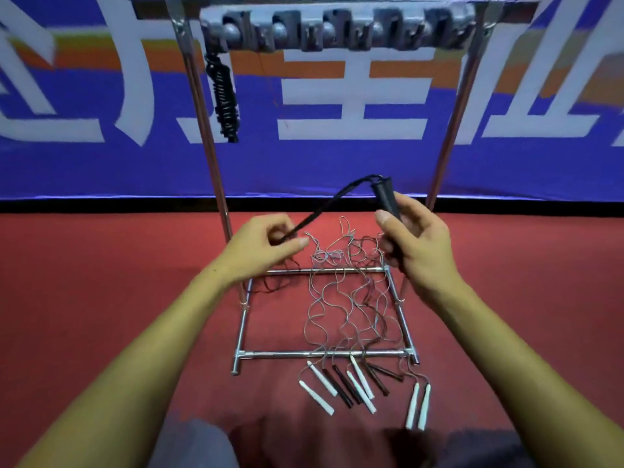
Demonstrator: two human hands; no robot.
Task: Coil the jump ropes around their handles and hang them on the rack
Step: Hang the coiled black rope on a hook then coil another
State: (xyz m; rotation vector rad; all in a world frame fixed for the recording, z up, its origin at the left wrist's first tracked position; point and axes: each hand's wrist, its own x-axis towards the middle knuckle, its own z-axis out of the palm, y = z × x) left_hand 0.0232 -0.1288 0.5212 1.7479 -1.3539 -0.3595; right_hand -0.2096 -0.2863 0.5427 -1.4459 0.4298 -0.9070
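My right hand [418, 238] grips a pair of black jump rope handles [388, 199], held upright above the rack's base. Their black cord [332, 202] runs down and left to my left hand [261, 246], which pinches it between thumb and fingers. The rest of that cord [275, 285] trails to the floor at the left of the base. One coiled black rope [224, 99] hangs from the left end of the grey hook bar [337, 28] on the metal rack [211, 157]. Several white and black handles [351, 386] lie on the floor, with their thin cords [344, 298] tangled over the base.
The rack's chrome base frame [324, 354] lies on red carpet [101, 282]. A blue banner with white characters [337, 163] hangs close behind the rack. My knees [199, 447] show at the bottom edge.
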